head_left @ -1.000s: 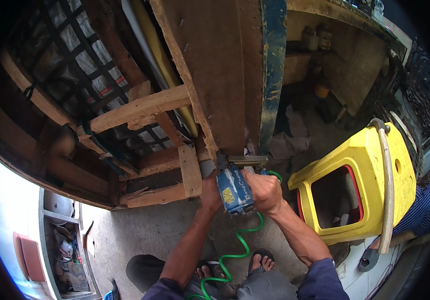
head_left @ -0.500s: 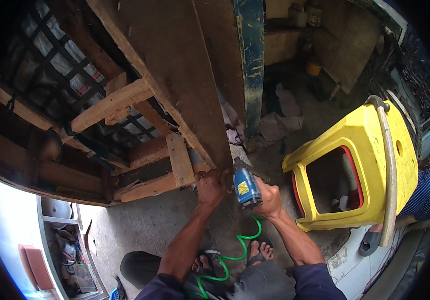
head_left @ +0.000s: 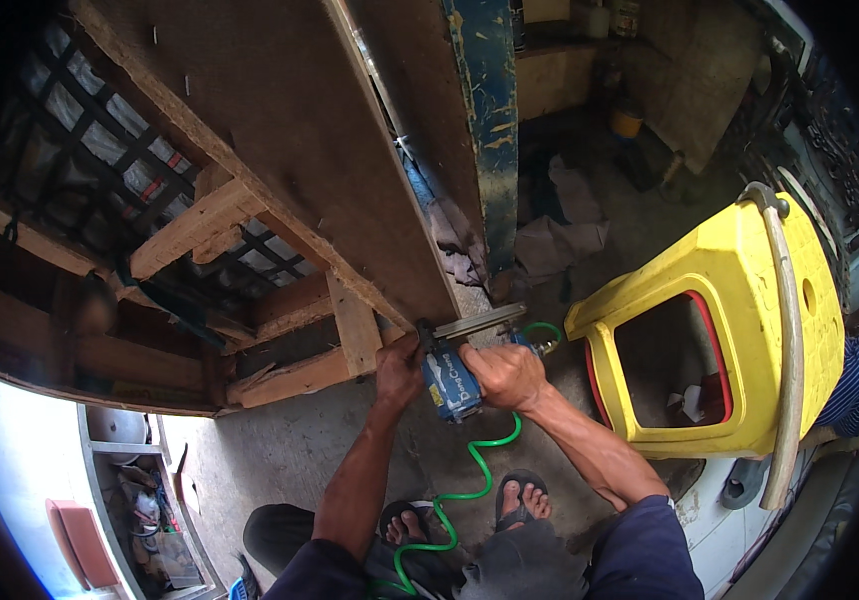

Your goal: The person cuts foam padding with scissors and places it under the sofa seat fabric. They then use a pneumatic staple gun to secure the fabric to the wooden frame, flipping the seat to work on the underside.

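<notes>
My right hand (head_left: 506, 376) is wrapped round the handle of a blue air nail gun (head_left: 450, 385). A long metal magazine (head_left: 480, 321) juts off the gun to the right, and a green coiled air hose (head_left: 478, 455) hangs from its handle end. The gun's nose is at the lower end of a large brown wooden panel (head_left: 300, 140), edged with a rough wooden strip. At that same lower corner my left hand (head_left: 400, 372) is closed on the panel's edge, close beside the gun. Some of its fingers are hidden.
To the right a yellow plastic stool (head_left: 670, 280) lies tipped over, a hammer (head_left: 778, 350) resting against it. A worn blue post (head_left: 490, 130) rises beyond the panel. Timber framing (head_left: 195, 230) with black webbing is at the left. A cluttered shelf (head_left: 150, 500) stands lower left.
The nail gun has turned so its magazine now shows, and it has shifted left to the panel's corner. My left hand moved slightly left. The panel swung left, widening the gap beside the post.
</notes>
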Tool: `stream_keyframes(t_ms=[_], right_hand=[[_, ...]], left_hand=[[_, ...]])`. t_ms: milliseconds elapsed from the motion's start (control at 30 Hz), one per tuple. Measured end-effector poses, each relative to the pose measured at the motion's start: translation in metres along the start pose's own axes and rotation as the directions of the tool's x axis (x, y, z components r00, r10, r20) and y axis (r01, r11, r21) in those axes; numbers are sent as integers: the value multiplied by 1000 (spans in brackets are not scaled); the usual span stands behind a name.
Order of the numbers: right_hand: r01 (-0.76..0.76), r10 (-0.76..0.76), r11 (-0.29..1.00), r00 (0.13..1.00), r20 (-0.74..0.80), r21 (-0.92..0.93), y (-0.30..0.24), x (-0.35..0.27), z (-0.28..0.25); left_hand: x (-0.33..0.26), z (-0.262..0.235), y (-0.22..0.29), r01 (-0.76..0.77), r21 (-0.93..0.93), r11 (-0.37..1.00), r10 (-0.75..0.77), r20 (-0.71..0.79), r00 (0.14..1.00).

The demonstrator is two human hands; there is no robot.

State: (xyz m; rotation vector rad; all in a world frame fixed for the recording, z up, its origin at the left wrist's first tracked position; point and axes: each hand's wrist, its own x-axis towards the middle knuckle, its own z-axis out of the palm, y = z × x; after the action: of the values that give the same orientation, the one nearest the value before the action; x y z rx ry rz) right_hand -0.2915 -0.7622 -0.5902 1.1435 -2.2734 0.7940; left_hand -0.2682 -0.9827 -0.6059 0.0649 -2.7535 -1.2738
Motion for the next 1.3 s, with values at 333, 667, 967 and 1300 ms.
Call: stream_keyframes(t_ms=[333, 667, 967, 1300], right_hand=[[28, -26, 1000, 993, -118, 10, -18, 29, -21], [-160, 181, 967, 979, -92, 197, -46, 13, -26], [-451, 435, 890, 884, 173, 63, -33, -84, -4], [-368, 359, 923, 717, 598, -113, 15, -99, 38]], left_hand=[[-3, 9, -30, -12, 6, 1000, 13, -67, 998], [-11, 38, -63, -148, -51, 988, 137, -165, 977], [4, 87, -32, -29, 505, 863, 85, -88, 992], [35, 32, -66, -496, 382, 780, 372, 354, 858]])
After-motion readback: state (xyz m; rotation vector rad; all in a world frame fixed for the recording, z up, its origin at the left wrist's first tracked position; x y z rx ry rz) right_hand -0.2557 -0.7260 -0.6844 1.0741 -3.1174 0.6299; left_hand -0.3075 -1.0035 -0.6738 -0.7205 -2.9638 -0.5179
